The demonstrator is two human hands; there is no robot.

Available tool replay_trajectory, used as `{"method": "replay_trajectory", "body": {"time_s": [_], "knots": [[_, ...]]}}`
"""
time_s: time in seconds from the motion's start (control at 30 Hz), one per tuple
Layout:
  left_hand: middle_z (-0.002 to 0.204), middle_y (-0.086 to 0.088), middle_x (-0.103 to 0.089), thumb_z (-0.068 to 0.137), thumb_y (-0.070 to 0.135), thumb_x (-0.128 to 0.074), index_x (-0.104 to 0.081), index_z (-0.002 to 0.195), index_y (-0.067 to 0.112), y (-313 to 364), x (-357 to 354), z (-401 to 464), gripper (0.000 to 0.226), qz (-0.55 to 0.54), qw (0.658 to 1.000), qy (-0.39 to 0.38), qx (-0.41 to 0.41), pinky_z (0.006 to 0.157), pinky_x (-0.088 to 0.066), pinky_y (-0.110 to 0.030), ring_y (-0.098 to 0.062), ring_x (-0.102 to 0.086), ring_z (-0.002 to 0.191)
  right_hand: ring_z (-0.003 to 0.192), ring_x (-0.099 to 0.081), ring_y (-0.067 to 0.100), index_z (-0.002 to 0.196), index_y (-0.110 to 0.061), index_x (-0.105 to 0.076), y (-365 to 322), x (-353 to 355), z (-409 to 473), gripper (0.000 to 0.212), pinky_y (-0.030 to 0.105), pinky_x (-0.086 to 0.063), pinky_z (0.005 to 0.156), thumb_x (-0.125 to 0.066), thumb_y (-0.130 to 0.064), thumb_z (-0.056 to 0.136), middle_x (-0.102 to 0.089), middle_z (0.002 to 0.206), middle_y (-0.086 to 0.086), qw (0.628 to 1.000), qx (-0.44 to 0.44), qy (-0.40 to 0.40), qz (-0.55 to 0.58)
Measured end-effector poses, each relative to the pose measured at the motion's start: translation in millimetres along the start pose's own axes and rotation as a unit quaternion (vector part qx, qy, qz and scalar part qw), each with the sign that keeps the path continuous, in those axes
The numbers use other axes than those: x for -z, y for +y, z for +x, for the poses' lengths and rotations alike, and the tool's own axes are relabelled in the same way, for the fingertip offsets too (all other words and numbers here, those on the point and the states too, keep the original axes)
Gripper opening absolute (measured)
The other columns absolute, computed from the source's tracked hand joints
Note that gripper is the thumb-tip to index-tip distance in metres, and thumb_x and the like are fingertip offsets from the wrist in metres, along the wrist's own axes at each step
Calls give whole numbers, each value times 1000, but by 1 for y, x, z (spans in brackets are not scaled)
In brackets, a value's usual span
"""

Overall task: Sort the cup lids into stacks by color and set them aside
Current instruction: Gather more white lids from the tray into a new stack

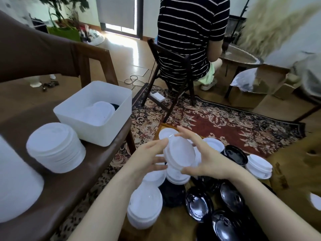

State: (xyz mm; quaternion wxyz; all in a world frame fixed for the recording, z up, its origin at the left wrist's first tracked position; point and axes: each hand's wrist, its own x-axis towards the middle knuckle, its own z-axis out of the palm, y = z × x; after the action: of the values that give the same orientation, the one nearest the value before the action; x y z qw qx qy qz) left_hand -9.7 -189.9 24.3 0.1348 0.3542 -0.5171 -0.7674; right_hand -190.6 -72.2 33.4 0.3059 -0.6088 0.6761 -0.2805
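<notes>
Patterned red carpet [217, 119] and wood flooring fill the room, with a brown tabletop [73, 180] far to the left of the hands. On that tabletop, well left of the hands, stands a tall stack of white lids [55, 147], and just behind it a white bin [94, 112] with more white lids and something dark inside. At the far left edge a blurred white shape shows; what it is cannot be told.

Left hand [147, 158] has its fingers spread and lightly curved against the left rim of a white lid [179, 153], which is held tilted in the air. Right hand [206, 159] grips the same lid from the other side, thumb below and fingers curled over its top edge.

Below and around the hands lies a loose pile: white lids in short stacks [145, 206] toward the left, black lids [199, 206] toward the right, glossy and overlapping. Beyond the hands, a person in a striped shirt [189, 35] sits on a dark chair [173, 75], facing away. Right of them are cardboard boxes [260, 84].
</notes>
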Motion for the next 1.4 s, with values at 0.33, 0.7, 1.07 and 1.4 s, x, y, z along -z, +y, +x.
{"method": "replay_trajectory", "body": {"time_s": [0.33,0.7,1.07,1.4], "knots": [[95,-14,-67,91,6,-62,-65,91,9,6,14,3,4,-93,981,171,-3,66,-58,-38,-27,-65,84,143,-14,-5,145,-48,-9,6,-17,17,91,35,-18,120,-71,-16,87,-16,151,-31,999,-16,31,-22],[116,-14,-62,92,2,-59,-58,115,11,10,34,11,26,-210,944,253,-13,78,-55,-41,-30,-61,104,151,-2,15,150,-30,-33,35,-87,57,67,42,-4,119,-58,-50,92,-27,157,-11,977,-49,35,-203],[116,-17,-64,92,7,-62,-60,118,7,11,24,3,26,-213,955,204,-7,76,-54,-39,-31,-61,104,102,-60,19,80,-21,-60,19,-80,53,10,34,-37,87,-66,-27,85,-66,88,-9,932,-83,296,-194],[96,-18,-69,85,14,-72,-68,94,5,-8,-35,-10,14,-67,991,104,-43,84,-55,-48,-29,-64,89,59,-49,8,71,-28,-48,-25,-36,-33,22,31,-39,61,-68,-29,81,-56,66,-12,884,-155,432,94]]}}
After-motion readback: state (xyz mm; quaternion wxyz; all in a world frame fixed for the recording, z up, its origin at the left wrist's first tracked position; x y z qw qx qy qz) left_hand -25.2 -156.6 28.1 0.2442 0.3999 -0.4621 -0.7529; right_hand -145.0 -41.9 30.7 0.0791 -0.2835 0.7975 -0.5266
